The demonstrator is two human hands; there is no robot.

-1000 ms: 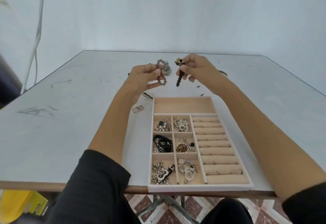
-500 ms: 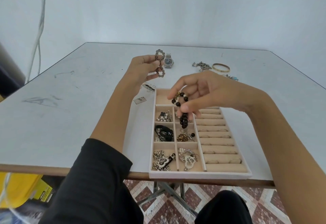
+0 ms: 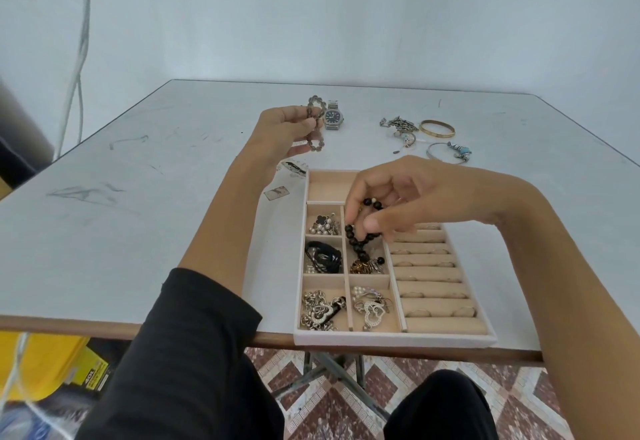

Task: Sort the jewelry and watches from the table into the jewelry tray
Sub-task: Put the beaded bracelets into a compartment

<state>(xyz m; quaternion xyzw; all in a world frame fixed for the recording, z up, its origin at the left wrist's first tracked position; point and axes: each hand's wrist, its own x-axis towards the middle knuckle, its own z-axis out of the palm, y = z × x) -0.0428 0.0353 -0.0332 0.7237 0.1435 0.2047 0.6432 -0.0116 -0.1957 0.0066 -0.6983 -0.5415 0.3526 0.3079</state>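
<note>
The beige jewelry tray [image 3: 391, 338] lies at the table's near edge, its small compartments filled with several pieces and its right side lined with ring rolls. My right hand [image 3: 391, 204] pinches a black bead bracelet [image 3: 360, 243] that dangles into the middle column of compartments. Farther back, my left hand [image 3: 284, 134] holds a grey-brown bead bracelet [image 3: 73, 112] [image 3: 315, 127] above the table. Just behind that hand a silver watch [image 3: 333, 118] lies flat.
On the table's far right lie a silver chain piece [image 3: 398, 125], a gold bangle [image 3: 437, 128] and a silver bangle with blue charms [image 3: 450, 152]. Two small flat pieces [image 3: 276, 192] sit left of the tray. A white cable [image 3: 78, 51] hangs at the left.
My right hand has carried the black bead bracelet from mid-table back and down over the tray, lowering it into the compartments. My left hand has stayed nearly still with its bracelet.
</note>
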